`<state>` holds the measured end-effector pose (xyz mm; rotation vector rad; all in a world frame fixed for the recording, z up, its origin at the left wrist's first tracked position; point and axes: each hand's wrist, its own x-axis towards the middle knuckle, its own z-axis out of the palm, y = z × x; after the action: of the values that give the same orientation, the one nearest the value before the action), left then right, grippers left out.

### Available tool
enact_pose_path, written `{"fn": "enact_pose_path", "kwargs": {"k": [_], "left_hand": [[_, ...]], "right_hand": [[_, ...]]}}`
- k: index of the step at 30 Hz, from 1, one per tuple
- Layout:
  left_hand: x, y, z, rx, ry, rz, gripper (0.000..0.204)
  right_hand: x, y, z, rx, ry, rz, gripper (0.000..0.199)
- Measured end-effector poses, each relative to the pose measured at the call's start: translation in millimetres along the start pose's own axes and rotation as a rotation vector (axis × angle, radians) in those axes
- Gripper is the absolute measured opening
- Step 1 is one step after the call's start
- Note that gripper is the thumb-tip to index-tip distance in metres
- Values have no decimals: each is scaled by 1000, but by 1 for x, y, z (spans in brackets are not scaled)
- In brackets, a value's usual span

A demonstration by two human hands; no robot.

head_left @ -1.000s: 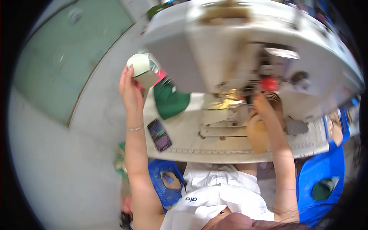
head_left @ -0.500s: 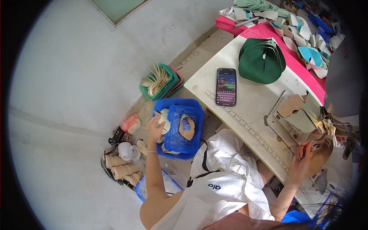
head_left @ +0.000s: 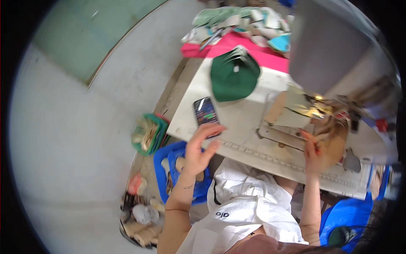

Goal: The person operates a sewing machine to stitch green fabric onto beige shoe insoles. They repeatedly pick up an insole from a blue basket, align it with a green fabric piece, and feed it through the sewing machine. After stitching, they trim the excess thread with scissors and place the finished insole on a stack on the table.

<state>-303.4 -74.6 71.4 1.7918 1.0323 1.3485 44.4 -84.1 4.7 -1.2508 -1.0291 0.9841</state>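
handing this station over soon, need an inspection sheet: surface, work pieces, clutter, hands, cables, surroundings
Surface: white table, ruler markings along the near edge.
Job's things: pale green piece at the sewing machine; tan pieces to its right.
Clutter: phone and dark green stack on the table; cut pieces heaped by a pink sheet.
Left hand: open, overlapping the phone in view; contact cannot be told.
Right hand: at the tan pieces; too blurred to tell whether it grips.
Cables: nothing seen for certain.
Surroundings: blue baskets and green basket at left, beside a pale wall.
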Motion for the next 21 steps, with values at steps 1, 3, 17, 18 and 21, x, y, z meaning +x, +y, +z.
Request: {"fn": "enact_pose_path", "kwargs": {"k": [1,3,17,18,21], "left_hand": [[18,1,20,62,-85,54,37],[50,-1,56,87,-239,122,47],[122,8,146,-363,-455,-472,38],[120,7,147,-412,-458,-511,36],[115,18,151,-480,-379,-555,31]], "right_hand": [[-1,-5,8,-20,2,-22,26],[-2,-8,17,-15,33,-21,26],[0,-34,36,333,-100,154,29],[0,-42,35,301,-102,114,29],[0,-54,34,205,-88,13,28]]}}
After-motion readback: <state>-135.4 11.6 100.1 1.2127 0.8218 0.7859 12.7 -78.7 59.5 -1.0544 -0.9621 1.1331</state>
